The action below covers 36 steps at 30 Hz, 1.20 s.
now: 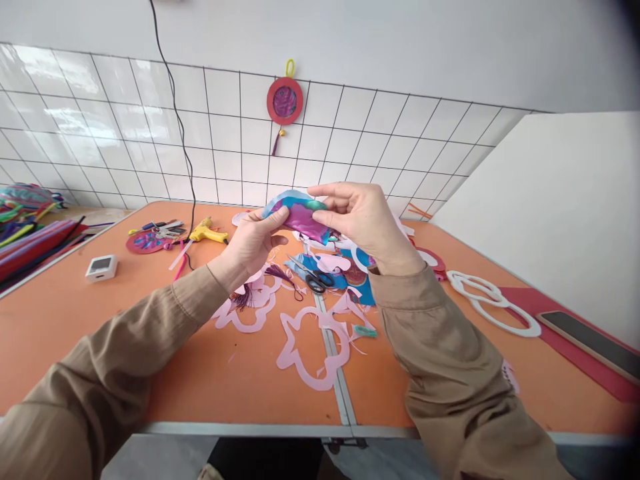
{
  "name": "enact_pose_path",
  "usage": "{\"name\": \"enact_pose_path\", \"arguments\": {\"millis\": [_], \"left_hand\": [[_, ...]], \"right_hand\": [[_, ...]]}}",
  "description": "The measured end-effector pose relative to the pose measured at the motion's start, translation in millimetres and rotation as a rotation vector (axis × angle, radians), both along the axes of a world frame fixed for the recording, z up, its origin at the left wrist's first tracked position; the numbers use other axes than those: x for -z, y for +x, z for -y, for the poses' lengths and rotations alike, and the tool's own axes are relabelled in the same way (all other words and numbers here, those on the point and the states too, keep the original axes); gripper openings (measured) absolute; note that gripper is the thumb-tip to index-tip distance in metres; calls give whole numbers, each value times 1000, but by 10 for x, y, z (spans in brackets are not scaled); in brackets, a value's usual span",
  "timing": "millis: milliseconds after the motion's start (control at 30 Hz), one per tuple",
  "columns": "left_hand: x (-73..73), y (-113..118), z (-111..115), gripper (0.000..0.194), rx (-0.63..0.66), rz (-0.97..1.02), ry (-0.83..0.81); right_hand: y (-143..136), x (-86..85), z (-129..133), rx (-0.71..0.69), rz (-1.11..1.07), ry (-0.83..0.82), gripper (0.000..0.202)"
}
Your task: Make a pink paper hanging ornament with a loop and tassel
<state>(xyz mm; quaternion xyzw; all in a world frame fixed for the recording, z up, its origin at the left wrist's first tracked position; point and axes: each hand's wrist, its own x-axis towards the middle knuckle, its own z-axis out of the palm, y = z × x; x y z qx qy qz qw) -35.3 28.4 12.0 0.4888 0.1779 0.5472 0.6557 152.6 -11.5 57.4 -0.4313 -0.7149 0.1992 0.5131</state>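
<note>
My left hand [250,243] pinches the left side of a shiny blue, purple and green piece of fabric [303,219], its thumb lying on the front. At the right edge my right hand [364,220] grips the same piece between thumb and fingers. The piece is raised above the orange table [200,373], with a pale blue curved rim along its top. Below the hands lie scissors [317,280] with black handles, blue fabric scraps [369,293] and pink paper cut-outs [320,380]. A dark purple tassel [244,298] lies among the pink pieces.
A yellow glue gun [210,231], a red-rimmed disc [145,242] and a small white device [101,267] are at left. White rings [505,320] and a phone [590,340] on red sheet [525,297] lie at right. A red round ornament [271,100] hangs on the tiled wall.
</note>
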Motion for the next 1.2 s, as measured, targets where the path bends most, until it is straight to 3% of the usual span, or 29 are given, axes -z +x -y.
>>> {"name": "enact_pose_path", "arguments": {"millis": [367,467,700,833,1033,1200], "left_hand": [[5,21,40,39,-87,-135,155],[-7,10,54,43,-54,-134,106],[-106,40,150,25,-13,-99,-101],[-156,58,219,30,4,-35,-243],[-157,68,249,30,24,31,-250],[-149,61,214,26,-37,63,-202]], "right_hand": [[-16,-12,-4,34,9,0,30],[-9,-1,-18,22,6,1,31],[-3,22,-50,17,6,28,31],[-31,33,-31,11,9,42,30],[-19,32,-24,-16,-32,41,29],[12,-28,32,-63,-39,-14,51]]}}
